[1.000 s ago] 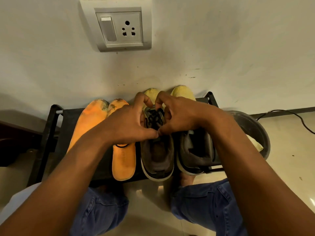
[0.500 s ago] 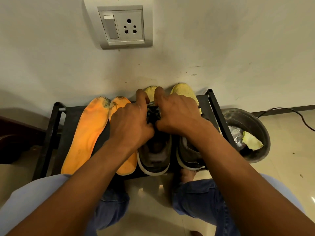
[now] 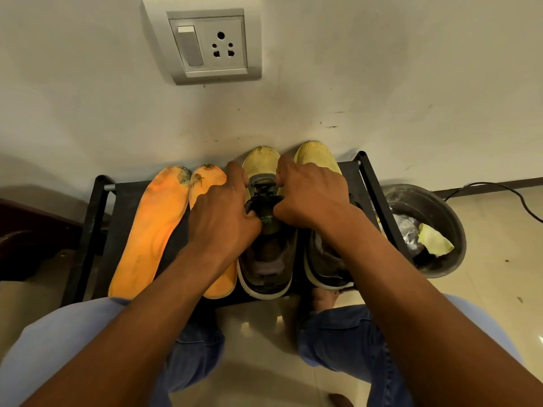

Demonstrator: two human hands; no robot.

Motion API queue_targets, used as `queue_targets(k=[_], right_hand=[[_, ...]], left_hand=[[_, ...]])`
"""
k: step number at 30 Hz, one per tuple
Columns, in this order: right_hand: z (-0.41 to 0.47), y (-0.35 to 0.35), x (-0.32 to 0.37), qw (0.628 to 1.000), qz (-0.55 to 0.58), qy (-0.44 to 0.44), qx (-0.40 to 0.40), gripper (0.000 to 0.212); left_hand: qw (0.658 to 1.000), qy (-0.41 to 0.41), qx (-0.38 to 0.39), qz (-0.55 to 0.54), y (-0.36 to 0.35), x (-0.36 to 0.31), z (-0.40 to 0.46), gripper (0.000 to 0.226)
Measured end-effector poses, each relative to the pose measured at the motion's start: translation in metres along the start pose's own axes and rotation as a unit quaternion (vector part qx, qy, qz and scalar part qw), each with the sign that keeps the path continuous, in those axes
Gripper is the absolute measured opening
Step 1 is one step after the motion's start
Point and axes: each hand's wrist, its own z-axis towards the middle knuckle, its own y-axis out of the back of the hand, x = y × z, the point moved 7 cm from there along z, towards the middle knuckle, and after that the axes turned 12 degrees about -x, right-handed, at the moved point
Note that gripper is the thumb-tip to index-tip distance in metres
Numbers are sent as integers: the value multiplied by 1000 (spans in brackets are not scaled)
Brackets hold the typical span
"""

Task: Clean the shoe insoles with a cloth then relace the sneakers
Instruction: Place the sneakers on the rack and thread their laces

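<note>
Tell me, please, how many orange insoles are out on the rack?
2: one insole lies leftmost on the rack; the other lies beside it, partly under the left hand.

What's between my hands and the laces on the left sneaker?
Nothing visible. The left hand and right hand are already on the left sneaker, one each side of its tongue, at the laces. The insoles lie off to the left.

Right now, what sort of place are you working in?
Probably a home corner at floor level: a low black shoe rack against a painted wall, a wall socket above it, and tiled floor.
</note>
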Motion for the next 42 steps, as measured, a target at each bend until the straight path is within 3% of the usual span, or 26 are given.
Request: queue_targets(k=[8, 13, 17, 22, 28, 35, 42], right_hand=[[-1, -4, -1, 998, -24, 52, -3, 29], [-3, 0, 4, 995, 16, 97, 26, 51], [-14, 7, 10, 991, 34, 121, 50, 58], [-34, 5, 28, 985, 4, 170, -19, 32], [-39, -6, 34, 976, -58, 176, -113, 61], [-43, 16, 42, 965, -3, 200, -167, 10], [-33, 11, 32, 978, -5, 145, -148, 19]], left_hand=[[997, -4, -1, 75, 10, -4, -3, 49], [998, -45, 51, -8, 14, -7, 4, 52], [989, 1, 121, -82, 21, 2, 10, 38], [982, 34, 140, -124, 24, 2, 13, 27], [977, 39, 154, -141, 27, -2, 13, 29], [980, 14, 131, -147, 32, 0, 9, 21], [991, -22, 96, -94, 37, -4, 9, 17]])
